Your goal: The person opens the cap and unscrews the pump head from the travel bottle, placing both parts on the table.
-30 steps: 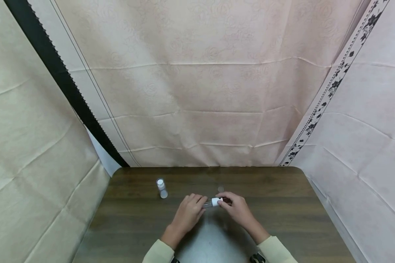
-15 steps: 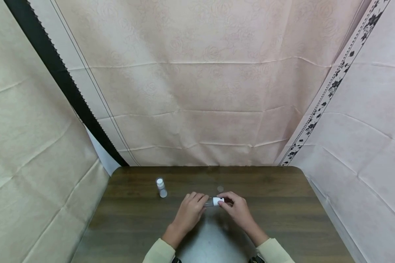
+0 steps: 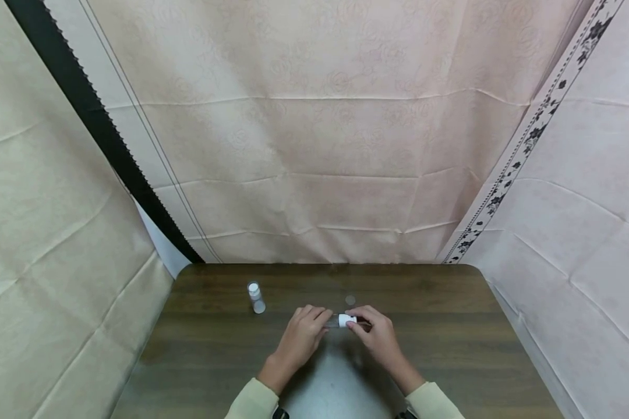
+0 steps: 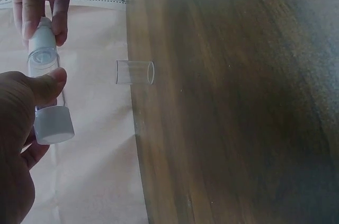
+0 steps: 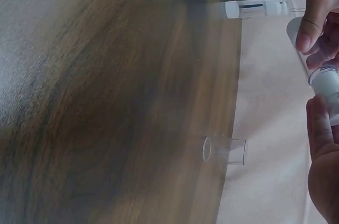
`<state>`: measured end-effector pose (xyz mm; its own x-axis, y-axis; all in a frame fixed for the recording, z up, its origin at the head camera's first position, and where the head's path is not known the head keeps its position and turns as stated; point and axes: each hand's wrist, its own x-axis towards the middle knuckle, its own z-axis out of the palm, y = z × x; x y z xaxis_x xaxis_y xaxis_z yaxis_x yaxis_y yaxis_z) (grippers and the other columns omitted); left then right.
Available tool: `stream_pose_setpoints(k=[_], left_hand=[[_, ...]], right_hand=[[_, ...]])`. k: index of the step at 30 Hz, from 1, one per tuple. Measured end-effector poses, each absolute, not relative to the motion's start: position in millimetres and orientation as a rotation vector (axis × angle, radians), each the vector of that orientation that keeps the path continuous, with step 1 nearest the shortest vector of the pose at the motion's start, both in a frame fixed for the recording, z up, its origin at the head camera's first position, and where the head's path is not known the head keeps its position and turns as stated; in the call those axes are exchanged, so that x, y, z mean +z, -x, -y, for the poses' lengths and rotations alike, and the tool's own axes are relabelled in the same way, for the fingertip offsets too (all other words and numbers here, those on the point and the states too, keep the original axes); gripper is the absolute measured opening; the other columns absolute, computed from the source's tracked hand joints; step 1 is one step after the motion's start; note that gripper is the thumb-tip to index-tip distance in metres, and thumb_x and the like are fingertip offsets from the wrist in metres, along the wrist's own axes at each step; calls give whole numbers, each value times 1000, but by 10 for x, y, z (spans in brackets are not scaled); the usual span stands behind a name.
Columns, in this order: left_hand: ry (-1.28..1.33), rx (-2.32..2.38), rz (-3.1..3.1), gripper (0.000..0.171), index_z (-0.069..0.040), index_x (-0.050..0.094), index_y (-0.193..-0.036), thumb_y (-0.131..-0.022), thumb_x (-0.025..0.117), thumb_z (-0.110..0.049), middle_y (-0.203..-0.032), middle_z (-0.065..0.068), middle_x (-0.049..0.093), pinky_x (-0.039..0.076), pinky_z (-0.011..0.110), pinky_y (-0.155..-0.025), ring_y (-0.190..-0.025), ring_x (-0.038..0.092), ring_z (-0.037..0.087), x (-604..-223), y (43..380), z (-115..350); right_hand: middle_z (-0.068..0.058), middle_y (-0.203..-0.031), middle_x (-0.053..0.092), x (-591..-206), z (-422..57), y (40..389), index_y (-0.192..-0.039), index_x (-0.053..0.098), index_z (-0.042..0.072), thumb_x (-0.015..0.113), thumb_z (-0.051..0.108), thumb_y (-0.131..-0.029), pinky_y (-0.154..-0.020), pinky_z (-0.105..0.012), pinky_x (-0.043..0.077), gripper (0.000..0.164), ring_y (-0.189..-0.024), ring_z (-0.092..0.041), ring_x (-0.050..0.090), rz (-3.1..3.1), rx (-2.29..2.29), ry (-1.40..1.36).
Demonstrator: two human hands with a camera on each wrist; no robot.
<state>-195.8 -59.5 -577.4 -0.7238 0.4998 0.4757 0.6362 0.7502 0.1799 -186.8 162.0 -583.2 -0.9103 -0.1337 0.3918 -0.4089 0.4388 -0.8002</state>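
Note:
A small clear pump bottle (image 3: pixel 333 321) with a white collar (image 3: pixel 347 320) lies sideways between both hands, held above the table. My left hand (image 3: pixel 302 336) grips its clear body, thumb across the side in the left wrist view, where the white base (image 4: pixel 54 125) shows below the thumb. My right hand (image 3: pixel 377 334) pinches the white collar end between thumb and fingers; the tip there is partly hidden. Beyond the hands, a clear cylindrical cap (image 4: pixel 135 72) stands on the table, seen as a faint round shape in the head view.
A second bottle (image 3: pixel 256 297) with white ends stands on the wooden table (image 3: pixel 215 349), to the left and back. Pale cloth (image 3: pixel 314 203) hangs behind the table's far edge and along both sides.
Both hands keep their hold on the bottle. It has shifted very slightly to the right, while the clear cap and second bottle stay in place.

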Motion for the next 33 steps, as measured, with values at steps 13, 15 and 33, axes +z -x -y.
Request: stream_pose_setpoints(k=[13, 15, 33], left_hand=[[890, -544, 2543, 39, -14, 72, -124, -88, 84, -20, -118, -1, 75, 55, 29, -83, -103, 68, 12, -5806, 1969, 623], [886, -539, 2545, 38, -14, 72, -124, -88, 84, -20, -118, -1, 75, 55, 29, -83, -102, 68, 12, -5799, 1965, 625], [888, -442, 2500, 37, -17, 74, -122, -87, 85, -22, -113, -2, 74, 54, 29, -81, -100, 66, 12, -5805, 1969, 599]], right_hand=[[2, -112, 71, -5795, -1617, 1880, -101, 75, 14, 83, -3, -83, -79, -31, 62, 26, -99, -16, 71, 2375, 1353, -650], [2, -112, 70, -5798, -1621, 1881, -98, 73, 15, 83, -5, -82, -81, -36, 62, 28, -101, -17, 71, 2398, 1403, -639], [-3, -124, 72, -5774, -1656, 1870, -127, 67, 28, 66, 32, -102, -89, -27, 57, 26, -108, -15, 68, 2634, 1640, -244]])
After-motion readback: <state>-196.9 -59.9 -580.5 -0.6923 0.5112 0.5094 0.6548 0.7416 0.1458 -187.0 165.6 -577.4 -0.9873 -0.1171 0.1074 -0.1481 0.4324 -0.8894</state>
